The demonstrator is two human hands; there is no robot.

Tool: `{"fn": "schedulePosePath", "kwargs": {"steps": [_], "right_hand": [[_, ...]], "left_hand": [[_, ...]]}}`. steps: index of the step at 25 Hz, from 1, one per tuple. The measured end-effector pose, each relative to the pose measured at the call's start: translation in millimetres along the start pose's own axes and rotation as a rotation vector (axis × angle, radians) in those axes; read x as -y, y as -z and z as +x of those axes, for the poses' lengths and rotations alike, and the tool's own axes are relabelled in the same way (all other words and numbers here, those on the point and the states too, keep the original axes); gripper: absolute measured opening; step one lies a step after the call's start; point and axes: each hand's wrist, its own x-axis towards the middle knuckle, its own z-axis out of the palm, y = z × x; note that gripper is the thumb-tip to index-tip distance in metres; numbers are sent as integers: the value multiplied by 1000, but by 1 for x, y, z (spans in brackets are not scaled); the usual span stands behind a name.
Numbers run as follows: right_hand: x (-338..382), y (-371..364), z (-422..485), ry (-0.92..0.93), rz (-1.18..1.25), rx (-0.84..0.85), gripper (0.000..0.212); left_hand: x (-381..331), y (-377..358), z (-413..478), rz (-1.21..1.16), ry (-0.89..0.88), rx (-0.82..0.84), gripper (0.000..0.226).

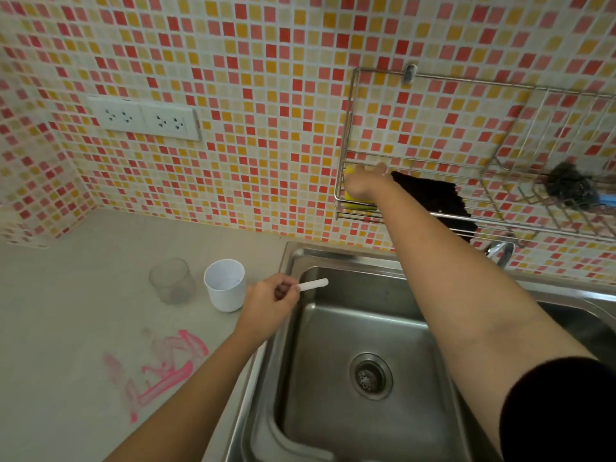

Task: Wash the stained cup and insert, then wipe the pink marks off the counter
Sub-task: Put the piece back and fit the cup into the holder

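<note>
**Early stage: fetching sponge, nothing washed or wiped yet**

Right hand [361, 185] reaches up into the wall rack [346, 138], grip closing around the yellow sponge [353, 200]; can't tell if it's fully grasped. Left hand [270, 303] holds a thin white stick [313, 284] in a narrow grip over the sink [333, 428] edge. White cup [224, 285] stands upright on the tabletop [66, 311], clear insert [171, 281] just beside it on its left. Pink marks [163, 365] are all there, in front of the cup. Sink looks dry, no water visibly running. Washing both pieces and wiping remain.
</note>
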Motion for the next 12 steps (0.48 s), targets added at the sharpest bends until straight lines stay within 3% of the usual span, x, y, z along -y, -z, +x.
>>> {"fn": "schedulePosePath", "kwargs": {"steps": [3,9,12], "right_hand": [[3,4,-15,-2,97,-180,59],[1,-37,-82,434,556,-1065,30],[6,-97,-99,556,731,-1082,12]], "left_hand": [[-1,9,1,-17,-30,-10,7],[3,63,17,-182,-44,-136,16],[25,103,31,-274,-8,-225,20]]}}
